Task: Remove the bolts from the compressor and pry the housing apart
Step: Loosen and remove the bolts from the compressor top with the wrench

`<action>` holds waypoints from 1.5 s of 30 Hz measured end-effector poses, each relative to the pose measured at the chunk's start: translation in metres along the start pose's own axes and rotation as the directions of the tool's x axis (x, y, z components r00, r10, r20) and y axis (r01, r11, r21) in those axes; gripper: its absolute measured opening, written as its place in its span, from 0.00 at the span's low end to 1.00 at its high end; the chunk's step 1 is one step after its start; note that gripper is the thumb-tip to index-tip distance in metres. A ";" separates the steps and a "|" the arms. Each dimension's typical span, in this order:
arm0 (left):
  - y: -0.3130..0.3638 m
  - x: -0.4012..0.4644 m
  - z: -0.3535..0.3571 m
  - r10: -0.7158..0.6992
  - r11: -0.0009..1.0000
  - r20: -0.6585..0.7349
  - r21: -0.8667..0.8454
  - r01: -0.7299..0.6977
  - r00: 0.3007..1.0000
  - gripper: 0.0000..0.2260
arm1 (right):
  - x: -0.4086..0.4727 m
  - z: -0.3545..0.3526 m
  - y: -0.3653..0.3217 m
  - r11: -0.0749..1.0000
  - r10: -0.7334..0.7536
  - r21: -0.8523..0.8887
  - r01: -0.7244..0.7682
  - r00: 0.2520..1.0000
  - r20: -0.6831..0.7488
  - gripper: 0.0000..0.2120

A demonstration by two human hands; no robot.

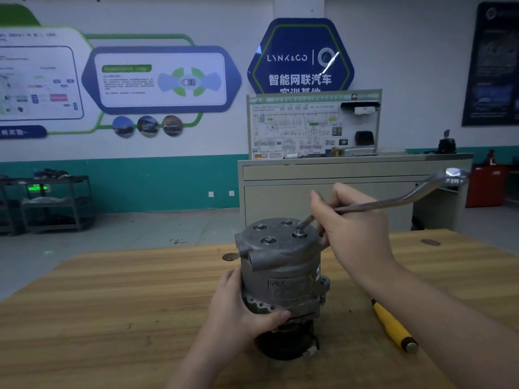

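A grey metal compressor [283,273] stands upright on the wooden table [112,299], black pulley end down. Several bolts [268,240] sit in its round top cover. My left hand [241,307] grips the lower housing from the left, thumb across the front. My right hand [351,228] holds a long double-ended ring wrench [393,203]; its near end sits on the bolt at the cover's right side [299,234], and its far end points up and right.
A yellow-handled tool [393,325] lies on the table right of the compressor, partly under my right forearm. A beige cabinet [351,189] with a wiring display board stands behind the table. Metal shelving carts [53,203] stand at the left wall.
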State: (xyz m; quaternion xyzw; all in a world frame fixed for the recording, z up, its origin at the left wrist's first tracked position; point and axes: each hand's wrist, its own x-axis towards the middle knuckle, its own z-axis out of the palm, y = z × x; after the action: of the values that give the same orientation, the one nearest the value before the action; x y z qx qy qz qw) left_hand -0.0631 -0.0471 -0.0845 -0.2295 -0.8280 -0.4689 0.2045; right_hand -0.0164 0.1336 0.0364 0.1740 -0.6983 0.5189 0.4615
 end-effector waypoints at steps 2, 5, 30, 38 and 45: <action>-0.001 0.000 0.000 0.006 1.000 0.003 0.012 -0.006 1.000 0.35 | -0.003 0.001 -0.001 0.990 -0.114 -0.076 0.116 0.993 0.037 0.23; -0.001 0.001 0.000 0.008 1.000 0.000 0.010 -0.008 1.000 0.38 | -0.005 0.002 -0.007 0.894 -0.316 -0.282 0.348 0.936 0.154 0.28; -0.002 0.002 -0.002 0.007 1.000 0.006 -0.023 -0.007 1.000 0.34 | 0.000 -0.014 0.022 0.582 0.565 0.533 -0.614 0.777 0.278 0.18; -0.006 0.002 -0.005 -0.013 0.998 -0.009 -0.067 0.012 1.000 0.41 | 0.050 -0.009 0.023 0.198 0.647 0.455 -0.868 0.464 0.605 0.12; -0.004 0.002 -0.003 -0.028 0.998 0.004 -0.048 0.028 1.000 0.42 | 0.027 0.001 0.026 0.720 0.522 0.443 -0.534 0.838 0.163 0.22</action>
State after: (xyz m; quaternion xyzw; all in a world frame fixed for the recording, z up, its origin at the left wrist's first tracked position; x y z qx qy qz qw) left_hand -0.0665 -0.0510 -0.0842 -0.2235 -0.8201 -0.4911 0.1908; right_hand -0.0495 0.1495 0.0438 0.0813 -0.5769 0.7799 0.2288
